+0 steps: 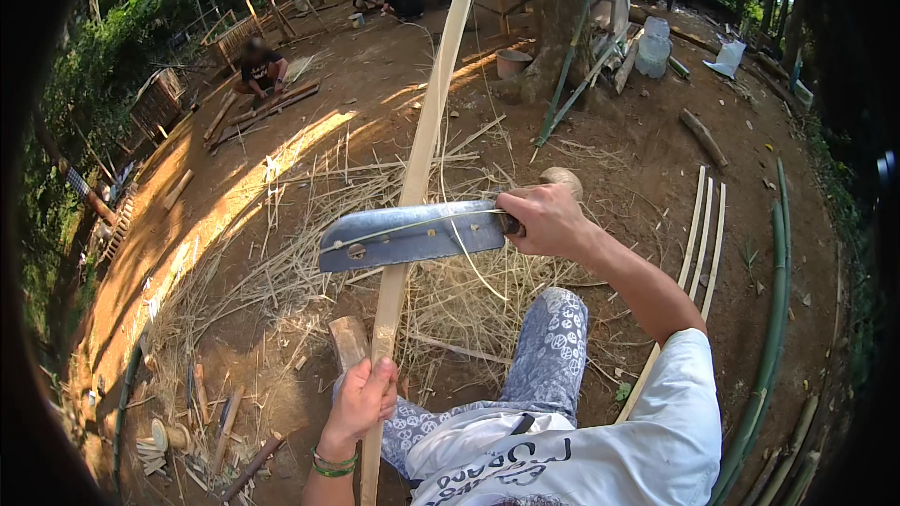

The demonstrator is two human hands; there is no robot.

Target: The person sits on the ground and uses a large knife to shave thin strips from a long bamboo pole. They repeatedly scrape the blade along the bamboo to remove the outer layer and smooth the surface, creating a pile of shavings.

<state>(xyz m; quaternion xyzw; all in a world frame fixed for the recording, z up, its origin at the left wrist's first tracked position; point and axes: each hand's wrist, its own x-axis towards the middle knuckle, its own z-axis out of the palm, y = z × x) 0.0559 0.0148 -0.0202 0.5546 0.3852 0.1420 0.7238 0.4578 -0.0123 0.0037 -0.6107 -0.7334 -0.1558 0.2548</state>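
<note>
My left hand is closed round the lower part of a long, pale bamboo strip. The strip slants up and away from my lap, its far end pointing toward the trees. In my right hand is the handle of a broad-bladed machete, most of that handle hidden by my fingers. A rounded wooden end shows just beyond the knuckles. The blade lies crosswise over the strip, tip to the left; whether its edge touches the strip I cannot tell. A thin, curled sliver hangs beside the blade.
Loose bamboo shavings cover the ground before my knees. A wooden block stands by my left leg. Split strips and green bamboo poles lie at right. A tree trunk rises ahead; a person crouches far left.
</note>
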